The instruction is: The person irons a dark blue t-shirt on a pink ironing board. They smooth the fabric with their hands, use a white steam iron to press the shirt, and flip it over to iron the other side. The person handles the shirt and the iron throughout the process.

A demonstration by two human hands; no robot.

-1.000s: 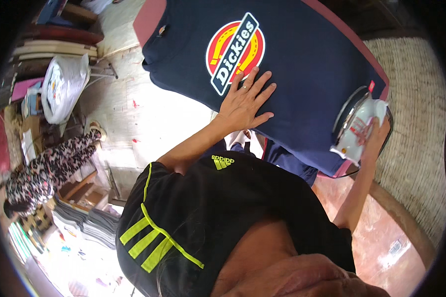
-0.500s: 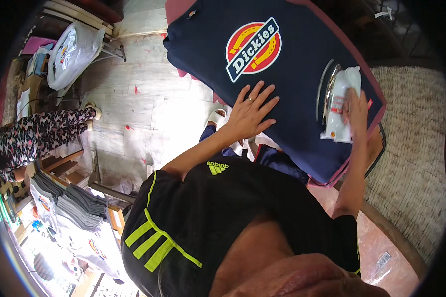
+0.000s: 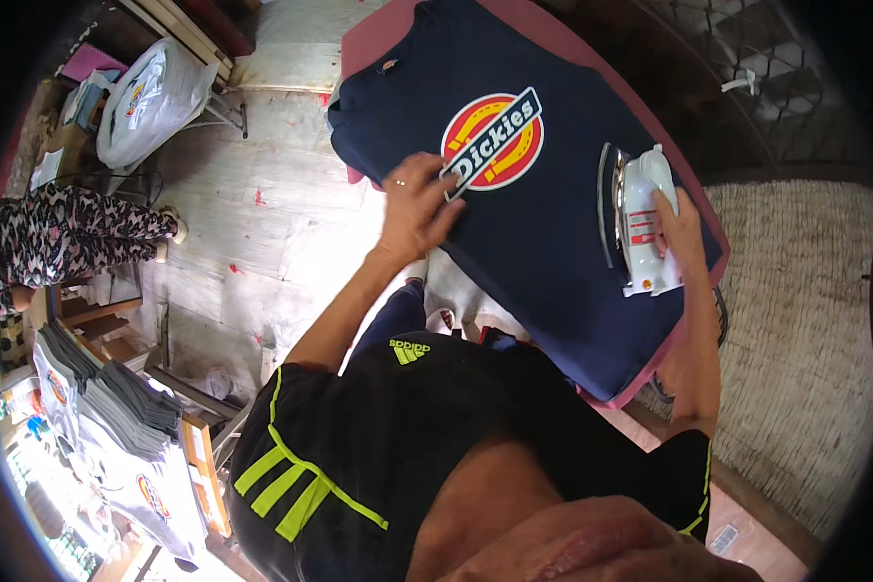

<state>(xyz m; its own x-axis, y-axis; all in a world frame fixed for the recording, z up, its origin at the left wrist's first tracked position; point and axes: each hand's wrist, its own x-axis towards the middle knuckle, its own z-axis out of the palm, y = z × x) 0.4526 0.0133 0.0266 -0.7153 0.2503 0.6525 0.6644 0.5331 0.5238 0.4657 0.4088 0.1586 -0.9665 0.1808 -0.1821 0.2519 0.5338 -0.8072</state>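
Observation:
A navy blue shirt with a red, yellow and white printed emblem lies spread over a maroon-covered board. My left hand is at the shirt's left edge, its fingertips over the lower left corner of the emblem. Those fingers are apart and a little bent, with nothing seen held in them. On the right part of the shirt rests a white iron, tilted so its shiny metal rim faces left. My right hand is closed around the iron's handle.
At left stands a person in patterned trousers. A white plastic-wrapped bundle sits on a stand behind them. Stacked grey and white shirts lie at lower left. A woven mat covers the right side, beside a dark metal grille.
My left hand has moved left, from flat on the cloth below the emblem to its lower left corner, fingers now bent. The iron has shifted slightly left with my right hand.

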